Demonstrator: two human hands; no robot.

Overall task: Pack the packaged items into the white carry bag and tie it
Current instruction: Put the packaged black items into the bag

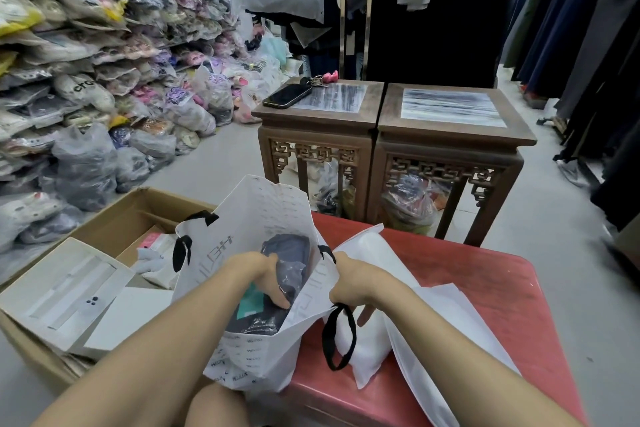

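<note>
The white carry bag (256, 218) with black ribbon handles stands open at the near left edge of a red stool (485, 288). Inside it lies a dark packaged item (291, 250) in clear plastic, with a teal label showing. My left hand (263, 274) reaches into the bag and grips that package, thumb on top. My right hand (353, 284) holds the bag's right rim by a black handle (337, 336), fingers curled down over the edge. Flat white bags (433, 319) lie on the stool under my right forearm.
An open cardboard box (114, 225) with white boxes sits on the floor at left. Two carved wooden side tables (450, 135) stand behind the stool, one bearing a phone (287, 95) and keys. Stacked bagged shoes (86, 80) fill the left; hanging clothes (571, 28) line the right.
</note>
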